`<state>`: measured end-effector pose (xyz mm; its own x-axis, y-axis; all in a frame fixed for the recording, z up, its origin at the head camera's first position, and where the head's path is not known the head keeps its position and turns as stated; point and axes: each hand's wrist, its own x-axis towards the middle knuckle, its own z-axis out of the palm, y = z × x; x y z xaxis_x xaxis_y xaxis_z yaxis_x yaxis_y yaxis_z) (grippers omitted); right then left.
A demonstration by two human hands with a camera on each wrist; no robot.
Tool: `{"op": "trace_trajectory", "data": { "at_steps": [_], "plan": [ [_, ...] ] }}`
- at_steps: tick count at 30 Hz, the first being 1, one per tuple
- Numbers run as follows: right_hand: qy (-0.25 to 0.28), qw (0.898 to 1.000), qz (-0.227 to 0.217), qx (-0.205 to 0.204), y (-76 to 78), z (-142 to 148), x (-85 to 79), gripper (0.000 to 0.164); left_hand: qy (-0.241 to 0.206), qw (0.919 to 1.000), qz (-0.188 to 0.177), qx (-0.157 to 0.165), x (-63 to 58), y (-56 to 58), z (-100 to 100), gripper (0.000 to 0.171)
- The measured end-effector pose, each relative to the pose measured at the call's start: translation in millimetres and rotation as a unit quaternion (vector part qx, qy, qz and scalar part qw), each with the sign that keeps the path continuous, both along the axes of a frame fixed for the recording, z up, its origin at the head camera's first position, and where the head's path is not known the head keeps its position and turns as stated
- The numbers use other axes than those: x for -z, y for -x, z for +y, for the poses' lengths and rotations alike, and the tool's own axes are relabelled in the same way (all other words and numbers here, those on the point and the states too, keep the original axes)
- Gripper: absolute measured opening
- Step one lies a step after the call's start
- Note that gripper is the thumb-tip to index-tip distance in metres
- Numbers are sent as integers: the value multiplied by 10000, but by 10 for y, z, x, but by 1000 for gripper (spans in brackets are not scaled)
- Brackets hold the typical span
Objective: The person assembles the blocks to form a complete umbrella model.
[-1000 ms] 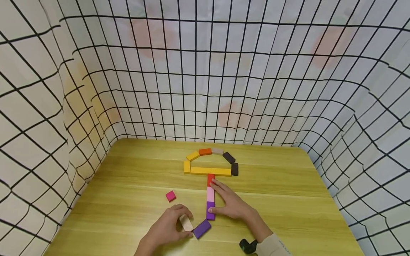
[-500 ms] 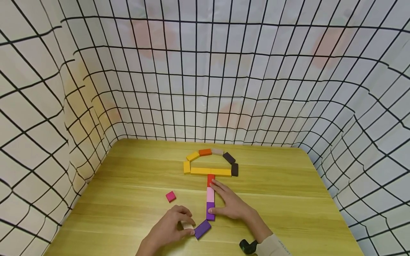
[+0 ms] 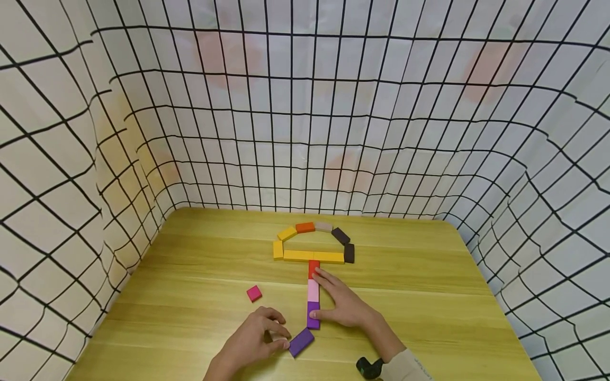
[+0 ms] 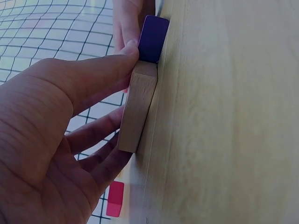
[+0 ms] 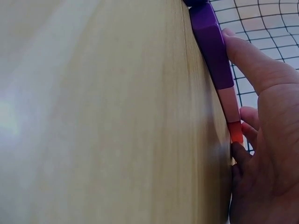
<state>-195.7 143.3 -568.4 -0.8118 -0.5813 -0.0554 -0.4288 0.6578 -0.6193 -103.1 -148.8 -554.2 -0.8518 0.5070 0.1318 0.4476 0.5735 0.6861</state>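
My left hand [image 3: 252,338] holds a plain wooden block [image 4: 138,105] by its ends, thumb at one end and fingertips at the other. In the head view the hand mostly hides it. The block's thumb end meets a slanted dark purple block [image 3: 302,343]. Above that a straight column runs away from me: a purple block [image 3: 313,308], a pink block [image 3: 313,291] and a red block [image 3: 313,264]. My right hand [image 3: 348,304] rests on this column, thumb on the purple block and fingertips on the red one, fingers loosely extended.
Two yellow blocks [image 3: 299,255] lie end to end across the column's top. An arch of orange [image 3: 305,227], yellow, pale and dark blocks [image 3: 350,253] curves behind them. A small crimson block [image 3: 254,293] lies alone at left. Black wire mesh [image 3: 305,143] surrounds the wooden table [image 3: 419,286].
My left hand has shifted slightly right and turned the wooden block a little, covering more of it in the head view. The right hand stays on the column.
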Motion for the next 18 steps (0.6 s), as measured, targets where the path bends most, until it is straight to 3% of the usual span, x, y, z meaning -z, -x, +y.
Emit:
{"op": "trace_trajectory", "data": {
  "at_steps": [18],
  "plan": [
    [89,9999,-57,-7,-7,0,1,98,-55,9999,-80,-39,36,7,-2,9]
  ]
}}
